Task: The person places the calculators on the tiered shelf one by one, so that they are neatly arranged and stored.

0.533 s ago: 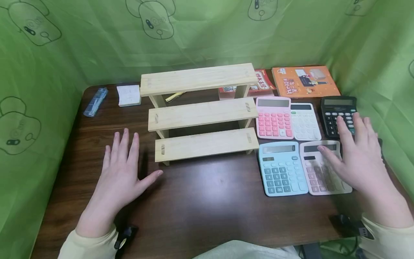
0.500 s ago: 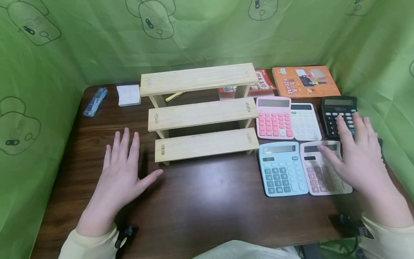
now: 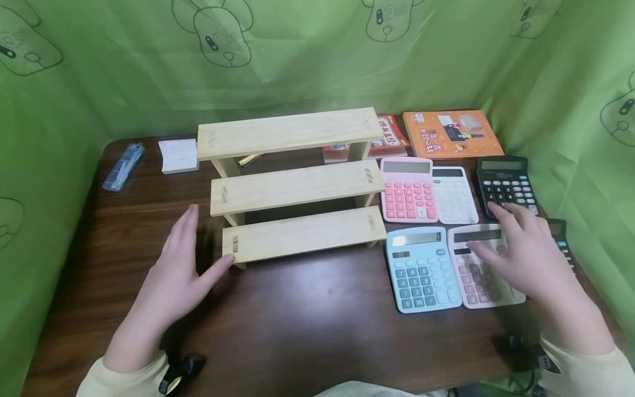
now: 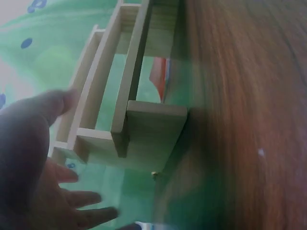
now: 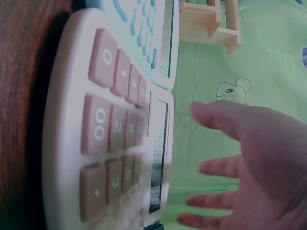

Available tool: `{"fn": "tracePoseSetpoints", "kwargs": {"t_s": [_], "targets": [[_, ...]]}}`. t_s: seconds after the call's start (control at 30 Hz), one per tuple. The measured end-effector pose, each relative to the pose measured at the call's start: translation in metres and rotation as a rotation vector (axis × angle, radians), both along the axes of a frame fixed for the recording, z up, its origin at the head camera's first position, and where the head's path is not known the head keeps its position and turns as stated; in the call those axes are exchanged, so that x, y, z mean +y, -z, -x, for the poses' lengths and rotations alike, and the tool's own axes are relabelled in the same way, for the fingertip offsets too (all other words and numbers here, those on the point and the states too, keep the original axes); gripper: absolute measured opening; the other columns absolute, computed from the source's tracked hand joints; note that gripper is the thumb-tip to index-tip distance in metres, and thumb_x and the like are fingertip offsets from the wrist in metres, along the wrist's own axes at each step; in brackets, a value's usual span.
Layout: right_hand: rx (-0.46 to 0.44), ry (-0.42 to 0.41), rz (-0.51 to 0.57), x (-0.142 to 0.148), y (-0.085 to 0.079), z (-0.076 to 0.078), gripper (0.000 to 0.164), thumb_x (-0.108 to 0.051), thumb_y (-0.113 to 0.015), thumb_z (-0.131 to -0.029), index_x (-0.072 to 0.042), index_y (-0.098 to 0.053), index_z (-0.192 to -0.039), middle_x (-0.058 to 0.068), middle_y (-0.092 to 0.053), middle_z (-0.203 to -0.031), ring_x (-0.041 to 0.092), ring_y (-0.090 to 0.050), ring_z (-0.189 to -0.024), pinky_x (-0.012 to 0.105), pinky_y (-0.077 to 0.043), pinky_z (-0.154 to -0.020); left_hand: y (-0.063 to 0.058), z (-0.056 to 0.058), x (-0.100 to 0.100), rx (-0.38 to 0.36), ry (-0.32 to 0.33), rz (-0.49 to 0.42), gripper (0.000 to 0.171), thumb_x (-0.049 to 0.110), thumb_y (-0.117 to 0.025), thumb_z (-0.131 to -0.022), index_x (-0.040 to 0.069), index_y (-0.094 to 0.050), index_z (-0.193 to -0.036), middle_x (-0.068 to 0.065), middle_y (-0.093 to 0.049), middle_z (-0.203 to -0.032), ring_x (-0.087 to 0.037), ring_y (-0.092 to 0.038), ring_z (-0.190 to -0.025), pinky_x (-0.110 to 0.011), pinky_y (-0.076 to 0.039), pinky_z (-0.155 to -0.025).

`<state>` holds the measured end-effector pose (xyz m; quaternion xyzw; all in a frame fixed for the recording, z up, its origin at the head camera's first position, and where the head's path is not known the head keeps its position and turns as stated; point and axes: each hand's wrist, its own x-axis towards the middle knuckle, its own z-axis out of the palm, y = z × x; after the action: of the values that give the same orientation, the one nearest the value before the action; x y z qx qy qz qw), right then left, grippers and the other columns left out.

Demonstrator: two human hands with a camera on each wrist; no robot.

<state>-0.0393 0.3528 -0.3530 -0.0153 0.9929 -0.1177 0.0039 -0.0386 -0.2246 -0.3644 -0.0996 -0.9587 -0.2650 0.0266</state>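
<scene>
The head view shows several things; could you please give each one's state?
Left hand: extended, empty
Right hand: relaxed, empty
Pale three-tier wooden shelf: upright
Pink plastic calculator: face up
White plastic calculator: face up
Light-blue plastic calculator: face up
Mauve-keyed pale calculator: face up
Rear black calculator: face up
Front black calculator: face up
Orange paper book: closed
Red paper book: partly hidden
White square notepad: flat
Blue oblong item: flat

The wooden shelf (image 3: 297, 186) is pale cream, the table (image 3: 307, 331) dark wood-grained brown, the calculators (image 3: 408, 190) pink, white, light blue, pale pink and black, one book (image 3: 452, 134) orange, and the green curtain (image 3: 307, 71) bears dark-outlined cartoon heads (image 3: 224, 36)
</scene>
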Motion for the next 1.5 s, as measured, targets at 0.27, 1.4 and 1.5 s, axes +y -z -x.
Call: {"fn": "tracePoseSetpoints", "kwargs": {"t_s": [0.27, 1.4, 1.5], "targets": [[-0.162, 0.027, -0.046, -0.001, 0.013, 0.000, 0.108, -0.077, -0.060, -0.074, -0.007, -0.032, -0.150, 0.036, -0.022, -0.142, 0.059, -0.020, -0.121, 0.077, -0.026, -0.085, 0.018, 0.019, -0.002, -0.214, -0.039, -0.449, 0.041, 0.020, -0.062, -0.096, 0.004, -0.042, -0.129, -0.012, -0.060, -0.097, -0.021, -0.061, -0.077, -0.033, -0.056, -0.056], [-0.114, 0.052, -0.049, -0.035, 0.016, 0.012, 0.087, -0.057, -0.066, -0.084, -0.007, -0.036, -0.149, 0.027, 0.003, -0.157, 0.054, 0.002, -0.139, 0.084, -0.024, -0.081, 0.053, 0.026, -0.006, -0.406, 0.079, -1.083, 0.034, 0.006, -0.053, -0.100, -0.002, -0.039, -0.130, -0.016, -0.064, -0.095, -0.021, -0.060, -0.065, -0.032, -0.056, -0.053], [-0.139, 0.040, -0.068, -0.036, 0.016, 0.007, 0.093, -0.059, -0.068, -0.081, -0.006, -0.033, -0.150, 0.028, 0.000, -0.156, 0.056, -0.002, -0.137, 0.084, -0.025, -0.079, 0.053, 0.025, -0.005, -0.411, 0.077, -1.072, 0.033, 0.007, -0.052, -0.100, -0.001, -0.039, -0.130, -0.015, -0.065, -0.096, -0.021, -0.061, -0.065, -0.033, -0.056, -0.054]]}}
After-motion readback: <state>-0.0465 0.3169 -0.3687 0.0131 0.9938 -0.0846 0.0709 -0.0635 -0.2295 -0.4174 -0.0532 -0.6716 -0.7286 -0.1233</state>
